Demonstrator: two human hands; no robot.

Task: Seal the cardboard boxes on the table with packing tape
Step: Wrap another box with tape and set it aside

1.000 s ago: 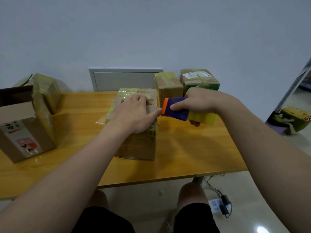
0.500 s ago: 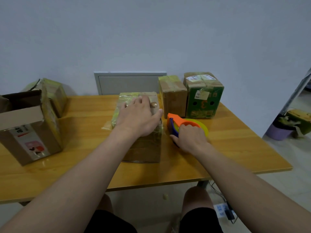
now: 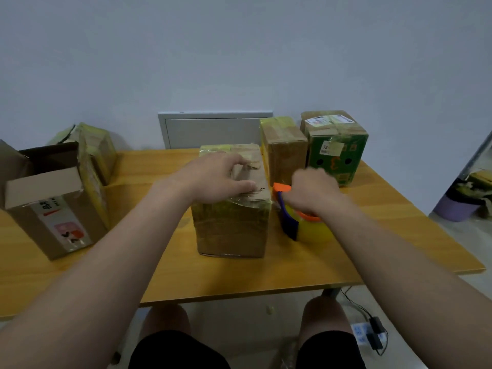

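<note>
A brown cardboard box [image 3: 231, 230] wrapped in yellowish tape stands at the middle of the wooden table [image 3: 372, 249]. My left hand [image 3: 215, 179] rests on its top, fingers bent down onto the flaps and thumb along the front edge. Just right of the box, a tape dispenser [image 3: 312, 230] with a yellow roll, blue handle and orange blade guard sits on the table. My right hand [image 3: 314, 193] is blurred just above the dispenser, fingers loosely curled, while the dispenser itself looks sharp and still.
An open-topped box [image 3: 53, 209] stands at the left, with a taped box [image 3: 98, 147] behind it. A taped brown box [image 3: 287, 153] and a green box [image 3: 338, 155] stand at the back right. A purple bucket [image 3: 458, 209] and cables [image 3: 370, 334] are on the floor to the right.
My right hand brought the dispenser down from beside the box top to the table, and now rises off it. My left hand stayed on the box, its fingers now more bent.
</note>
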